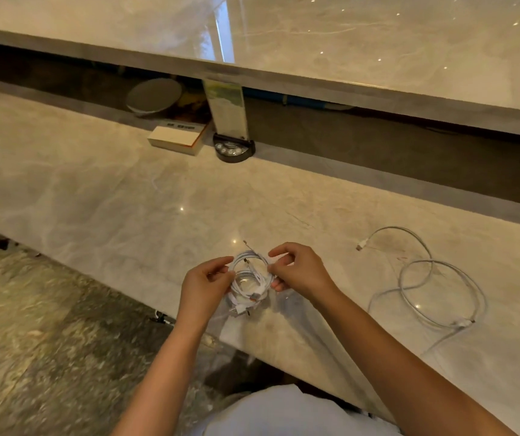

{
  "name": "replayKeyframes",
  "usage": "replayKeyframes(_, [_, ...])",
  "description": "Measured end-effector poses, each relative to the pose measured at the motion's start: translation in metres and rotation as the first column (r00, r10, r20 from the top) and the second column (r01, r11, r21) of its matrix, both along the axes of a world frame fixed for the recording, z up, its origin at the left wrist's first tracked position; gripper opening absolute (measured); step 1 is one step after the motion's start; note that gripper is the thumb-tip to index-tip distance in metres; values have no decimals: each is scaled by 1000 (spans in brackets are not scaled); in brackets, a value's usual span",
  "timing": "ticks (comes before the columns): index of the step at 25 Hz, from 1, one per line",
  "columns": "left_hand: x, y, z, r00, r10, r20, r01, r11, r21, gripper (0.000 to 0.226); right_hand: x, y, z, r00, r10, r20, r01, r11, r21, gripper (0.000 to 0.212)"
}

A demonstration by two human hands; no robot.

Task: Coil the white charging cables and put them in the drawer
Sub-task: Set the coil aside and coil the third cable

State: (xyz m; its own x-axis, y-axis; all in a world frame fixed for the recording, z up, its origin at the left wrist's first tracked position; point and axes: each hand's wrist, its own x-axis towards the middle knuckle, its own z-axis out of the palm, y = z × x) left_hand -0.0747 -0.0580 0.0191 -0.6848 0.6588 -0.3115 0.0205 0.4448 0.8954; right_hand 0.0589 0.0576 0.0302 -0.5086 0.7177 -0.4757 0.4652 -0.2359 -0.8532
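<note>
A white charging cable (250, 275), wound into a small coil of several loops, hangs between both hands just above the marble counter (95, 196). My left hand (203, 286) pinches the coil's left side and my right hand (299, 269) pinches its right side. One thin plug end sticks up above the coil. A second white cable (422, 287) lies loose in wide loops on the counter to the right, apart from my hands. No drawer is in view.
A white and orange box (175, 138) and a round black device (234, 149) with a shiny upright panel sit at the back of the counter. A raised marble ledge (346, 58) runs above a dark recess. The counter's front edge drops to speckled floor (48, 341) at left.
</note>
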Motion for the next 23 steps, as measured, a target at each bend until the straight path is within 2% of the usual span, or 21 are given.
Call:
replayKeyframes(5, [-6,-10,-20,1000,-1,-7,0,998,-61,24,-10,-13,-21,994,-11,106,-1,993,114,7])
replayKeyframes(10, [-7,-6,-29,989,-76,-127,62,992,-109,23,-8,-23,-33,988,-14,152,-18,978,206,5])
replayKeyframes(15, [-11,-12,-36,984,-106,-142,89,988,-123,23,-7,-32,-35,983,58,175,-108,951,289,9])
replayKeyframes(23, [-10,-11,-31,942,-179,-285,130,975,-181,26,-6,-32,-39,972,105,211,-173,926,336,13])
